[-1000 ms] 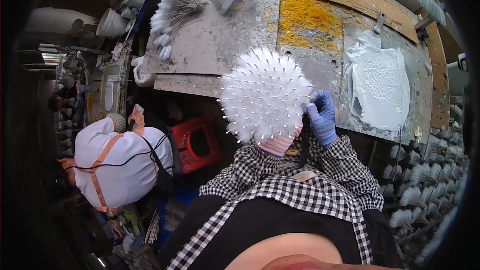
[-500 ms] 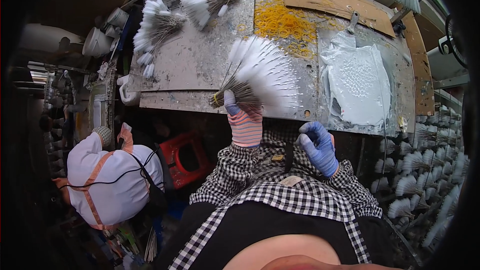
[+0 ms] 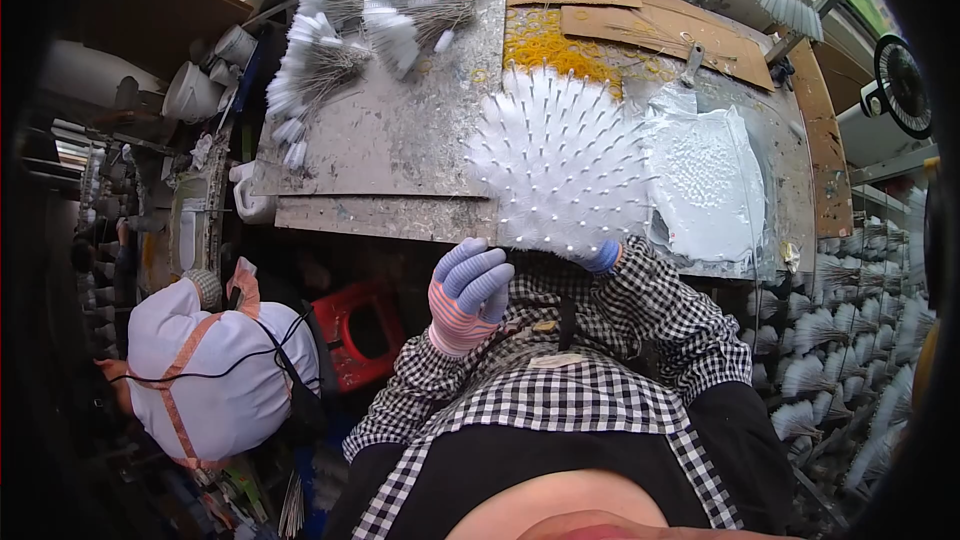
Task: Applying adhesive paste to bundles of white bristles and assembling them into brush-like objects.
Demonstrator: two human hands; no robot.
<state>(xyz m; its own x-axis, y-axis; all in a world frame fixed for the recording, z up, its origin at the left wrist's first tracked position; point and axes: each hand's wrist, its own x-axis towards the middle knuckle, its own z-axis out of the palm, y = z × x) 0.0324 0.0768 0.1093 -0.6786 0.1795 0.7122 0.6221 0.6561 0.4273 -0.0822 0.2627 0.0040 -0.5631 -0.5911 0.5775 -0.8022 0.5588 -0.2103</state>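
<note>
A round fan of thin sticks with white-dipped tips stands spread over the front edge of the grey worktable. My right hand, in a blue-tipped glove, grips the bundle from below and is mostly hidden behind it. My left hand, in a pink striped glove with blue fingers, hangs just left of the bundle's base. Its fingers are curled with nothing visible in them, and it is apart from the sticks.
A sheet with white paste lies right of the fan, a heap of yellow rubber bands behind it. More dipped bundles lie far left. Another person in white crouches lower left by a red crate. Racks of bundles fill the right.
The bundle went from my left hand's grip to my right hand's. It now faces the camera as a full round fan, and my left hand has dropped away to the left.
</note>
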